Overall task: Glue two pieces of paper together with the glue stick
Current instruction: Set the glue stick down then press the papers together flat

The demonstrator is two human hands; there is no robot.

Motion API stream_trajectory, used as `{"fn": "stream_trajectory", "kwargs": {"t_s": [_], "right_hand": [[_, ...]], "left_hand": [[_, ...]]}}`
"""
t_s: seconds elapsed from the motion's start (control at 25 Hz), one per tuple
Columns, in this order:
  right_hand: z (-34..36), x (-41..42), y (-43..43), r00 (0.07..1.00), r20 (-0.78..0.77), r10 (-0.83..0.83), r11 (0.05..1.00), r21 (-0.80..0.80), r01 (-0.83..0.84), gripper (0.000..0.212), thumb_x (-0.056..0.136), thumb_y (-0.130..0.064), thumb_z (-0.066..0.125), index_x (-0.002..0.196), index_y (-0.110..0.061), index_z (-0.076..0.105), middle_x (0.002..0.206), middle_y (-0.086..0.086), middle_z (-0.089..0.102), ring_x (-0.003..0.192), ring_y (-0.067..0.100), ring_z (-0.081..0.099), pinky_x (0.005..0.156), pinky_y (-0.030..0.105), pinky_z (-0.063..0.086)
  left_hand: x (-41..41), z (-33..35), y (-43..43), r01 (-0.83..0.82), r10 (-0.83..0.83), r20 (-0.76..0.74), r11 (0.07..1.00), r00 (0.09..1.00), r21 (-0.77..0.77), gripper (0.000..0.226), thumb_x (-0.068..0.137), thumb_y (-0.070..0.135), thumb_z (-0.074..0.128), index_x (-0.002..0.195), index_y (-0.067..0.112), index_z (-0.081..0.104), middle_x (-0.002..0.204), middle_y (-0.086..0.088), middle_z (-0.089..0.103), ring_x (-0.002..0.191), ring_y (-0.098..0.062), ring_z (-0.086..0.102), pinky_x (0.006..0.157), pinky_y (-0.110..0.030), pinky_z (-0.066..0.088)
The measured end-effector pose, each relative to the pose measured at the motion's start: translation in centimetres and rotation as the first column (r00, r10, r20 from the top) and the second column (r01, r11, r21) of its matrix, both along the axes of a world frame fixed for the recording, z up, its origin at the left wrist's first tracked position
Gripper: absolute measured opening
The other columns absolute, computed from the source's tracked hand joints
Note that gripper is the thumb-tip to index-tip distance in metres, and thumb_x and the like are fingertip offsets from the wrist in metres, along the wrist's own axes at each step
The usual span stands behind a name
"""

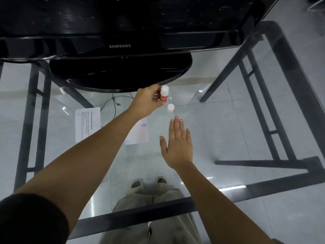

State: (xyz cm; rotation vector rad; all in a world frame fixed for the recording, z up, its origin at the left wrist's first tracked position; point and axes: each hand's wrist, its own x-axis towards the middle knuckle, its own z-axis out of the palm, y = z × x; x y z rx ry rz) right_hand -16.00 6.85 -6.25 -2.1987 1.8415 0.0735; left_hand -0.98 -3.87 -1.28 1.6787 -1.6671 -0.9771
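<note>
The left hand (147, 101) grips the glue stick (163, 95) — the right hand (177, 143) hovers flat above the glass table (228, 131), near a white cap (170, 108).

Across the top of the frame we see a black Samsung monitor (119, 23), its round glossy base (119, 73) standing on a glass tabletop (228, 129). A dark metal frame (290, 71) edges the glass at right. Through the glass, upper centre, a black cable (114, 103) lies on the pale tiled floor (299, 217).
</note>
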Motion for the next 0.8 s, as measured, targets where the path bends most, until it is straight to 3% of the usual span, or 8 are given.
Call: {"fn": "stream_trajectory", "kwargs": {"t_s": [0.2, 0.32, 0.4, 0.52, 0.6, 0.72, 0.8], "right_hand": [[-0.3, 0.0, 0.1, 1.000, 0.003, -0.001, 1.000, -0.019, 0.002, 0.068, 0.092, -0.055, 0.004, 0.146, -0.016, -0.008, 0.157, 0.003, -0.008, 0.135, 0.015, -0.025, 0.107, 0.034, -0.018], [-0.4, 0.0, 0.1, 1.000, -0.013, -0.001, 1.000, -0.027, 0.000, 0.068, 0.092, -0.055, 0.005, 0.146, -0.016, -0.008, 0.157, 0.003, -0.008, 0.133, 0.014, -0.028, 0.106, 0.033, -0.020], [-0.5, 0.0, 0.0, 1.000, -0.026, 0.005, 0.999, -0.036, -0.006, 0.068, 0.092, -0.056, 0.005, 0.146, -0.017, -0.008, 0.157, 0.002, -0.009, 0.133, 0.014, -0.028, 0.106, 0.033, -0.020], [-0.4, -0.2, 0.2, 1.000, -0.010, 0.000, 0.999, -0.036, 0.000, 0.068, 0.093, -0.055, 0.006, 0.146, -0.016, -0.006, 0.157, 0.003, -0.007, 0.134, 0.014, -0.027, 0.106, 0.033, -0.020], [0.0, 0.1, 0.3, 1.000, 0.009, 0.012, 0.999, -0.044, -0.012, 0.067, 0.093, -0.053, 0.007, 0.147, -0.015, -0.003, 0.158, 0.005, -0.002, 0.140, 0.018, -0.015, 0.109, 0.034, -0.014], [1.1, 1.2, 1.0, 0.986, 0.166, 0.030, 0.993, -0.120, -0.010, 0.053, 0.098, -0.037, 0.029, 0.144, -0.011, 0.025, 0.151, 0.010, 0.031, 0.138, 0.028, 0.028, 0.112, 0.035, 0.013], [2.0, 2.8, 1.4, 0.942, 0.332, -0.054, 0.990, -0.106, 0.094, 0.044, 0.096, -0.032, 0.042, 0.135, -0.011, 0.040, 0.141, 0.011, 0.043, 0.127, 0.026, 0.043, 0.104, 0.033, 0.035]], "left_hand": [[-0.3, -0.9, 0.0, 0.020, -0.019, 0.026, 0.999, 0.999, -0.027, 0.038, 0.077, 0.012, 0.073, 0.110, 0.006, 0.057, 0.110, -0.010, 0.067, 0.090, -0.010, 0.059, 0.069, 0.008, 0.034], [-0.4, -0.7, 0.2, 0.026, -0.027, 0.026, 1.000, 0.999, 0.017, 0.045, 0.078, 0.013, 0.072, 0.118, 0.008, 0.053, 0.119, -0.010, 0.063, 0.106, -0.018, 0.060, 0.089, -0.010, 0.039], [0.0, -0.4, 0.9, 0.000, -0.001, 0.024, 0.999, 1.000, 0.051, 0.051, 0.079, 0.010, 0.070, 0.125, 0.010, 0.049, 0.126, -0.010, 0.059, 0.113, -0.021, 0.056, 0.094, -0.022, 0.040], [2.0, -0.2, 3.6, -0.086, 0.087, -0.027, 0.996, 0.996, 0.036, 0.043, 0.084, 0.005, 0.064, 0.125, 0.010, 0.051, 0.123, -0.008, 0.060, 0.111, -0.018, 0.057, 0.090, -0.010, 0.039], [4.0, -0.2, 6.1, -0.175, 0.175, -0.015, 0.984, 0.984, 0.003, 0.036, 0.087, 0.004, 0.059, 0.122, 0.010, 0.054, 0.121, -0.008, 0.062, 0.107, -0.016, 0.058, 0.086, -0.003, 0.038], [6.9, -0.3, 10.0, -0.268, 0.276, 0.097, 0.959, 0.956, -0.093, 0.031, 0.089, 0.004, 0.056, 0.120, 0.007, 0.057, 0.121, -0.012, 0.062, 0.107, -0.025, 0.060, 0.094, -0.025, 0.045], [8.9, -0.4, 12.3, -0.313, 0.347, 0.205, 0.932, 0.915, -0.183, 0.031, 0.088, 0.002, 0.057, 0.118, 0.003, 0.059, 0.121, -0.017, 0.062, 0.108, -0.033, 0.059, 0.096, -0.039, 0.046]]}}
